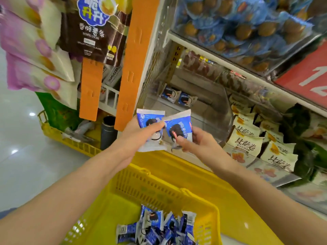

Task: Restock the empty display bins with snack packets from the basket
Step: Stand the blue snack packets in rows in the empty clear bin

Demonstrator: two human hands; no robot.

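Mostly sharp at the centre, the view blurs toward the shelves above. The left hand (pixel 139 134) pinches one blue packet (pixel 150 119), thumb on the front, the other fingers hidden behind the wrapper. The right hand (pixel 202 142) pinches a second packet (pixel 179 127) the same way, thumb on the front and fingertips curled round the right edge. The two packets touch edge to edge, held above the far rim of the yellow basket (pixel 141 184) and just in front of a clear bin (pixel 228 112).

Two more blue packets lie side by side at the back of that bin (pixel 170 94). A pile of the same packets (pixel 155 225) sits in the basket; the bottom edge cuts it off and the wrappers overlap, so I cannot count them.

Right of the bin lie cream packets (pixel 247 144), at least five, some covered by their neighbours. The bin above holds many blue-wrapped snacks (pixel 238 23), too blurred to count. A red sign (pixel 304 75) is cut by the right edge, its figures unreadable. Two orange strips (pixel 134 62) hang at left, and behind them a second yellow basket (pixel 58 135) stands on the floor, partly hidden, with a dark flask (pixel 108 133) beside it.
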